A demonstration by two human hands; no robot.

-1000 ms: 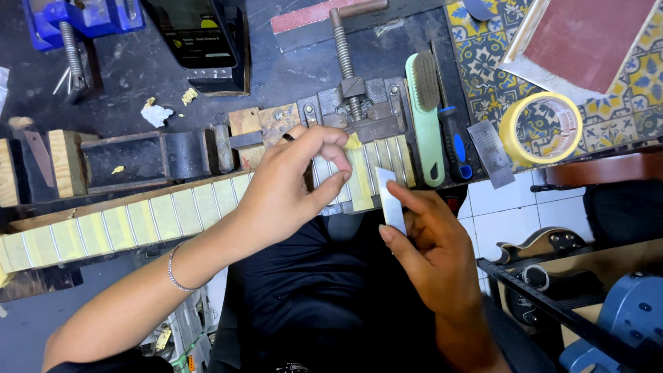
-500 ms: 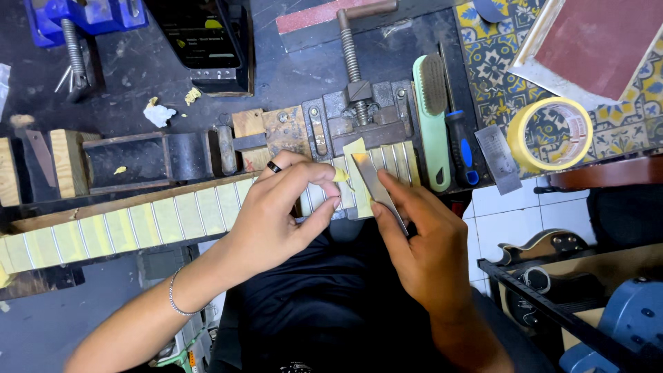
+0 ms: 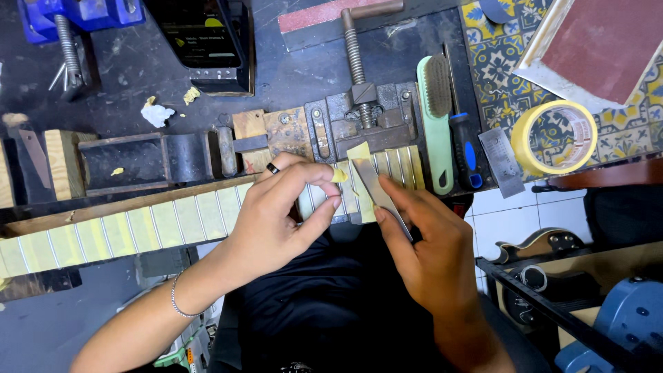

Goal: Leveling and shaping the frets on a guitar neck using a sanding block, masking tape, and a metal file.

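My left-hand fingers (image 3: 324,181) pinch yellow masking tape (image 3: 340,175); right hand (image 3: 428,242) grips a thin steel blade (image 3: 376,190) on the taped guitar fretboard (image 3: 138,228). Tape's flimsy, probably tears easily, so grab edges.

clamp (image 3: 359,103) and brush (image 3: 436,117) crowding behind fretboard (image 3: 138,228), tape roll (image 3: 554,138) rightward

I see a thin metal strip (image 3: 378,197) tilted across a fretted neck (image 3: 138,228), masked in yellow tape, lying clamped along the bench.
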